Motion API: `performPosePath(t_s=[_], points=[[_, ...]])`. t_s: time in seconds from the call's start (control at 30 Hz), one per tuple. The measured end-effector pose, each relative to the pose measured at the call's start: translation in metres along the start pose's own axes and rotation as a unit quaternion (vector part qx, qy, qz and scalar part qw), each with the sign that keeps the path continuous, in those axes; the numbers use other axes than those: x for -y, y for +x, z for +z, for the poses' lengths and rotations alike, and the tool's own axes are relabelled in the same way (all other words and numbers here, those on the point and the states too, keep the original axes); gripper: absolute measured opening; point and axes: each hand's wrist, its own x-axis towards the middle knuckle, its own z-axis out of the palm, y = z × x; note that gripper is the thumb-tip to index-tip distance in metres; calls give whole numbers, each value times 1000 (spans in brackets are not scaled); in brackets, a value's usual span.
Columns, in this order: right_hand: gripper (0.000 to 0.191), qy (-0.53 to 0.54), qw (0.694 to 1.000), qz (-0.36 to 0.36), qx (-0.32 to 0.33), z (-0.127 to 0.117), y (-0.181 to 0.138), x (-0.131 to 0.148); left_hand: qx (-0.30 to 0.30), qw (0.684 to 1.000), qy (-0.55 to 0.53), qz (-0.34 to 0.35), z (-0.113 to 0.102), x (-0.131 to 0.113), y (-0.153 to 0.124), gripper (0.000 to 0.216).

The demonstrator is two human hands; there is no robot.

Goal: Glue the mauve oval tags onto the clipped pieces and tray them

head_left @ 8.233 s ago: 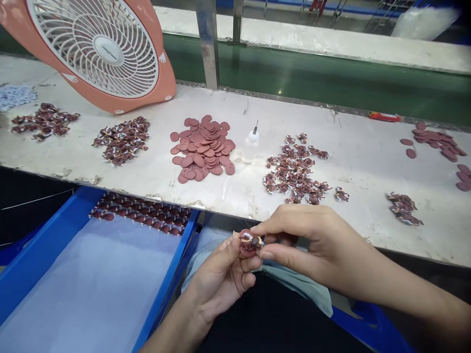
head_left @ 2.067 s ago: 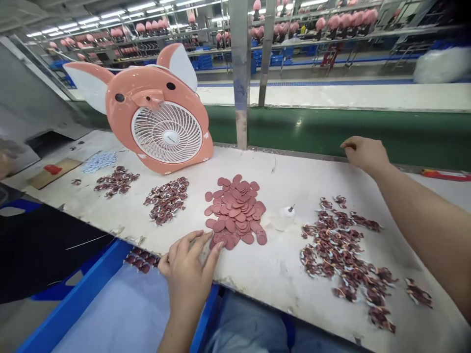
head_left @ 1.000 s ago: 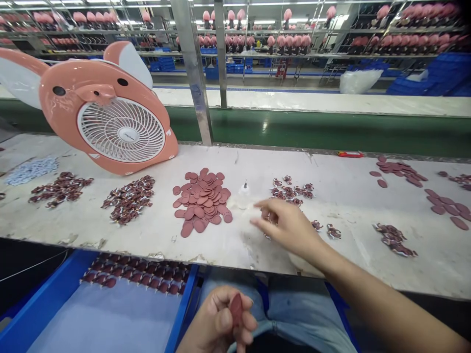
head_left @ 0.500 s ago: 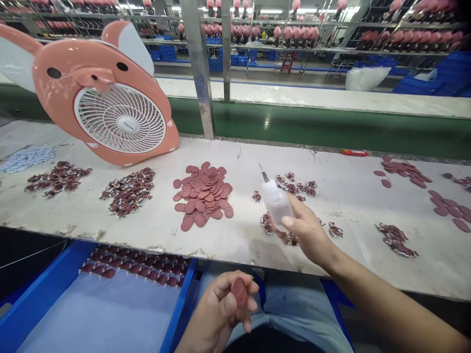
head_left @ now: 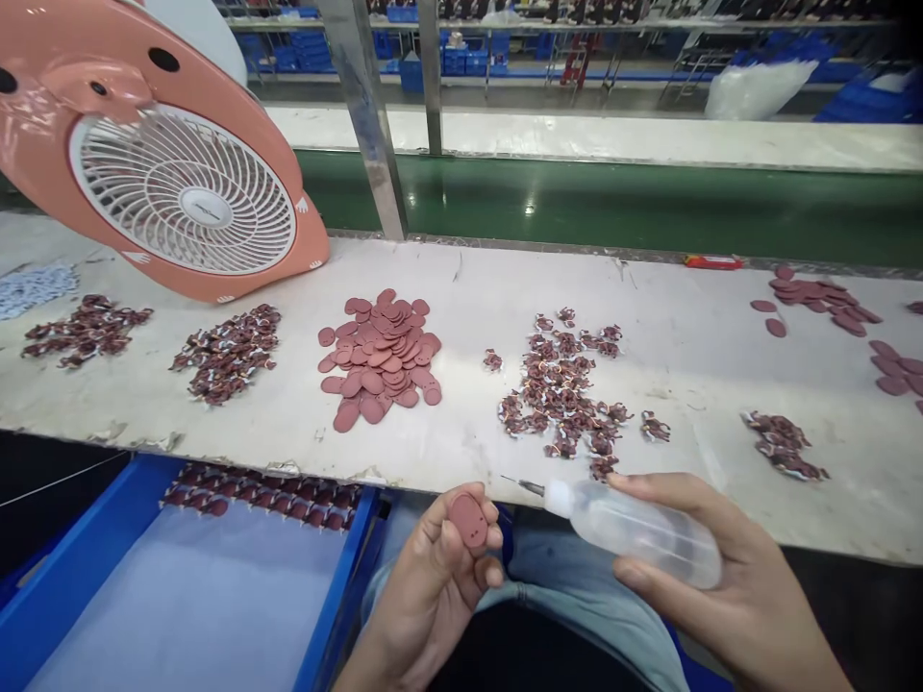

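Between the fingertips of my left hand (head_left: 436, 567) is a dark red oval disc (head_left: 468, 521) with small holes near its lower end. My right hand (head_left: 721, 557) is wrapped round a translucent squeeze bottle (head_left: 641, 529) with a white cap and a thin needle tip. The bottle lies almost level, its needle pointing left towards the disc and apart from it. Both hands are in front of the table's near edge, above my lap. On the table, a pile of matching oval discs (head_left: 382, 356) lies left of a spread of small brown-and-white figure-like pieces (head_left: 566, 389).
A pink animal-shaped fan (head_left: 310, 226) stands at the left of the worktable (head_left: 433, 452). Below it, a blue bin (head_left: 64, 567) holds rows of assembled pieces (head_left: 274, 495). More small brown pieces (head_left: 227, 351) and discs (head_left: 814, 298) lie left and right. A metal post (head_left: 367, 125) rises behind.
My right hand has brought the bottle down and back from over the table, turning it from upright to nearly level. My left hand has risen slightly with the disc. The view has tilted down.
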Motion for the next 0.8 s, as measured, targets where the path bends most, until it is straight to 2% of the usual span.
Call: performPosePath(t_s=[0.1, 0.2, 0.27, 0.3, 0.33, 0.4, 0.5, 0.57, 0.63, 0.73, 0.8], points=[[38, 175, 981, 73, -41, -1, -3, -2, 8, 1000, -4, -7, 0, 5, 2, 33], [45, 373, 917, 126, -61, 8, -2, 4, 16, 1000, 2, -12, 4, 7, 1, 32], [45, 436, 885, 142, -80, 17, 0, 9, 20, 1000, 5, -17, 7, 8, 0, 32], [45, 443, 880, 149, -84, 21, -1, 12, 21, 1000, 9, -18, 8, 8, -1, 32], [45, 436, 882, 154, -87, 24, -3, 13, 23, 1000, 13, -18, 9, 8, -2, 32], [44, 388, 906, 138, -102, 28, -11, 14, 28, 999, 25, -15, 11, 8, -3, 32], [42, 248, 958, 80, -118, 28, -28, 14, 31, 999, 43, -11, 12, 7, -6, 33], [40, 167, 979, 60, -101, 26, -35, 17, 32, 998, 46, -12, 12, 7, -7, 32], [36, 126, 986, 63, -88, 24, -38, 21, 35, 998, 46, -9, 13, 6, -7, 31], [34, 120, 986, 73, -89, 24, -38, 22, 40, 998, 47, 0, 12, 5, -7, 32], [38, 125, 986, 92, -57, 25, -40, 16, 44, 998, 49, 3, 12, 5, -7, 32]])
